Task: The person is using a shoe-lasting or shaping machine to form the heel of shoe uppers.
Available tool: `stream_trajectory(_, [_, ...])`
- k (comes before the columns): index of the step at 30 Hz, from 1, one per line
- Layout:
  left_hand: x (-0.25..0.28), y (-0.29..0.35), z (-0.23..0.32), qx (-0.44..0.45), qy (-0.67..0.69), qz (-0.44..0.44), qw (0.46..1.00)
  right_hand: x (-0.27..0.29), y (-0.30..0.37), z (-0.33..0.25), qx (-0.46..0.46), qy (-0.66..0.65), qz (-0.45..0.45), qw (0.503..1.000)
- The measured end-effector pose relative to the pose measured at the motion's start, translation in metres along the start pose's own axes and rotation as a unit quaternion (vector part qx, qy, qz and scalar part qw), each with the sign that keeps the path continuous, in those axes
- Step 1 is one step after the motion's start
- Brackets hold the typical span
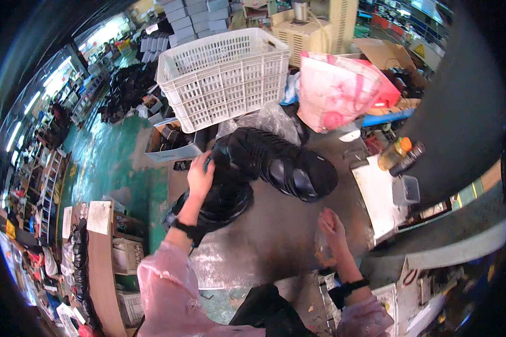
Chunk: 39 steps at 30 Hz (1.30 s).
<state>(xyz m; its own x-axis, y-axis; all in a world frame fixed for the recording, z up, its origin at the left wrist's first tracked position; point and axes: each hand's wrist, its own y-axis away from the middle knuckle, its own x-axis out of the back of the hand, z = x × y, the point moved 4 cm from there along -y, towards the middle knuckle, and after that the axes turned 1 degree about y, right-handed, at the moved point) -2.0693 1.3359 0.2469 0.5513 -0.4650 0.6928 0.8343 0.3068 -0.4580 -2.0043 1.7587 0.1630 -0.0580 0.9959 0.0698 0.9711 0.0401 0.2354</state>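
Note:
A long curved row of nested black, rounded, shell-like pieces (258, 154) lies on the dark metal tabletop (289, 236), its right end showing a smooth dome. Closer to me on the left is a second heap of the same glossy black pieces (230, 199). My left hand (200, 175) is at the far left edge of that heap, fingers bent; a small bluish-dark bit shows between them, but I cannot make out what it is. To the right, my right hand (333, 227) hovers near the tabletop, palm turned up, fingers loosely curled and holding nothing visible.
Behind the pieces stands a white plastic crate (225, 84), beside a pink-and-white bag (337, 92). An open carton (174, 143) holds dark parts at the left. On the right are a white board (376, 196), a yellow-capped bottle (393, 154) and a clear tub (406, 190).

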Motion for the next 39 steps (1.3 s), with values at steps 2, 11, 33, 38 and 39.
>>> stream_trajectory(2, [-0.047,-0.058,-0.007,0.010,0.046,-0.054,0.997,-0.012,-0.066,0.019,0.091,0.058,0.073,0.992])
stream_trajectory(11, [-0.169,-0.151,-0.020,0.153,-0.140,-0.355,0.912,-0.071,-0.177,-0.022,0.003,0.252,0.024,0.967])
stream_trajectory(33, [-0.085,0.136,0.145,0.037,-0.075,-0.245,0.966,0.094,-0.061,0.028,-0.033,0.252,-0.183,0.950])
stream_trajectory(38, [-0.091,0.157,0.141,-0.034,-0.102,-0.213,0.971,0.128,-0.058,0.057,-0.124,0.194,-0.095,0.968])
stream_trajectory(39, [-0.092,0.157,0.142,-0.047,-0.086,-0.209,0.973,0.139,-0.059,0.073,-0.186,0.018,-0.085,0.979])
